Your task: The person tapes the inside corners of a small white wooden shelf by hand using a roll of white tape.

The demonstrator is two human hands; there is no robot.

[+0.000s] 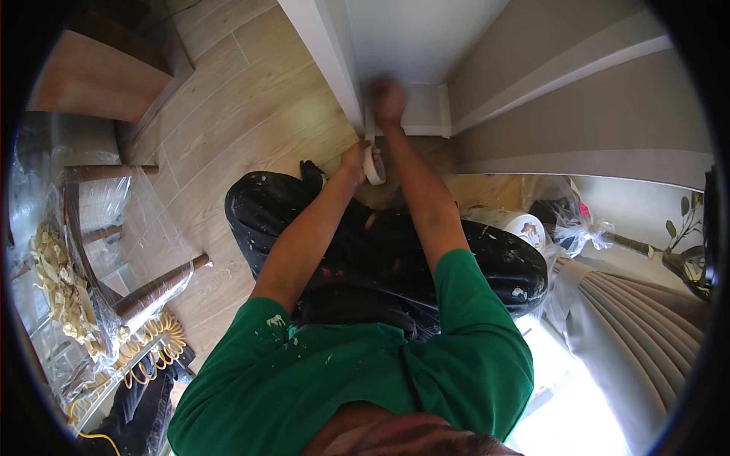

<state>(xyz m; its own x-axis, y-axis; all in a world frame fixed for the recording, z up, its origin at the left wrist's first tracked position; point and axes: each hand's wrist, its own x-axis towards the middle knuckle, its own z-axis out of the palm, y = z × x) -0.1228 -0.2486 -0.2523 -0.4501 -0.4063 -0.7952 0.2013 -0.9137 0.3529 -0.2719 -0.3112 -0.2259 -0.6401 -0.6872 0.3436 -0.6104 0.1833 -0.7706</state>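
Observation:
A roll of white masking tape (pixel 374 167) is gripped in my left hand (pixel 353 161), low by the foot of a white panel edge (pixel 327 53). From the roll a short strip of tape (pixel 369 126) runs up along that edge. My right hand (pixel 388 101) is just above, inside the corner at the pale back wall (pixel 426 38). Motion blurs its fingers, so I cannot make out whether they pinch the strip. My legs, in paint-spattered black trousers (pixel 266 205), are folded under my arms.
Wood-look floor (pixel 251 99) spreads to the left. Plastic-wrapped furniture (pixel 91 175) and a coiled yellow hose (pixel 156 346) are further left. On the right, a white bucket (pixel 525 226) stands beside my knee, near a plastic-wrapped plant (pixel 585 228) and a grey curtain (pixel 623 327).

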